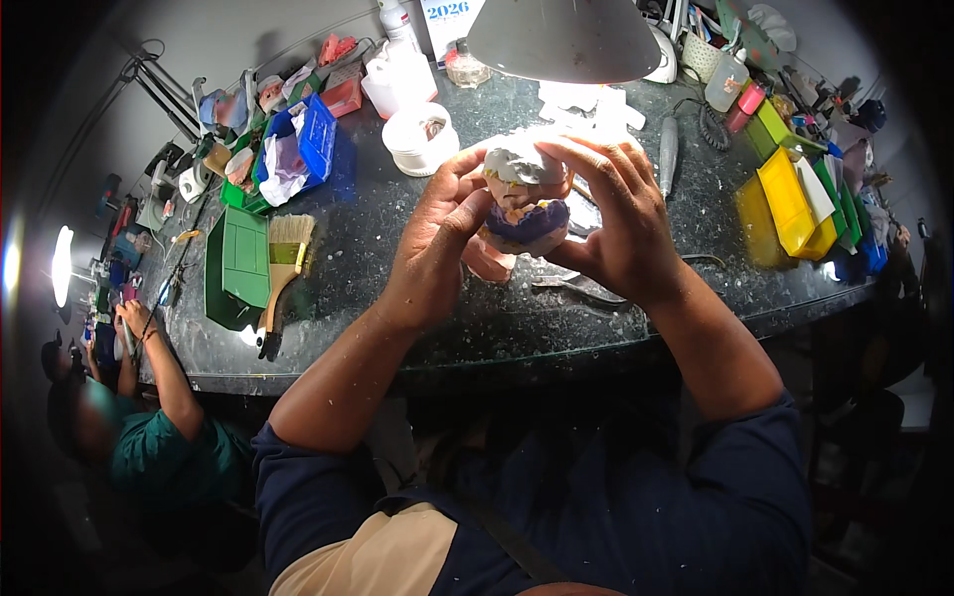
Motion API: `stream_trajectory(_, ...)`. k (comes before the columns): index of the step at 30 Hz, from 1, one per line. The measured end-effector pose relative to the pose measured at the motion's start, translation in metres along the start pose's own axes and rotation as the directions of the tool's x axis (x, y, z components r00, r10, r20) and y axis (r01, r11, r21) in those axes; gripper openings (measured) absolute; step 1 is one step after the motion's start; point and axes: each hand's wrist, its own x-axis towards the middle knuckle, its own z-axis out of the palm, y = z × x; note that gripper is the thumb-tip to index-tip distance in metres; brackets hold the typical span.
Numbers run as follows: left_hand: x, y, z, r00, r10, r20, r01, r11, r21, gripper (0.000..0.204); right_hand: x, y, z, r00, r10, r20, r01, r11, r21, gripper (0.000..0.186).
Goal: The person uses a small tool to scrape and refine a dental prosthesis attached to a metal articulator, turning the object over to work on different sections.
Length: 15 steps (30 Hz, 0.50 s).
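Observation:
Above the bench, under the lamp, I hold a dental model made of two plaster casts. The white upper cast (517, 159) sits over a lower cast with a purple wax-like band (527, 223) and yellowish teeth. My left hand (429, 236) is closed round the model's left side, with the thumb against its front. My right hand (624, 214) grips the right side, fingers over the top and thumb low. Behind the model, a pinkish block (488, 264) rests on the bench. Metal pliers (584, 287) lie below my right hand, partly hidden.
A lamp shade (563, 40) hangs close beyond my hands. On the left are a white round pot (418, 141), a flat brush (288, 260), a green bin (237, 266) and a blue bin (301, 149). Rightward lie a grey handpiece (669, 149) and yellow bin (790, 209). A co-worker (164, 437) sits far left.

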Motion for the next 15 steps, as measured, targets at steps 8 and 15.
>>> stream_trajectory(8,0.001,-0.003,-0.01,0.992,0.081,0.093,-0.077,0.996,-0.045,0.077,0.0,0.001,-0.001,1.0,0.003,-0.005,-0.003,1.0,0.015,0.078)
stream_trajectory(15,-0.008,-0.006,0.004,0.995,0.087,0.052,-0.091,0.992,0.091,0.108,-0.003,0.006,0.0,1.0,0.017,0.0,-0.017,1.0,0.015,0.081)
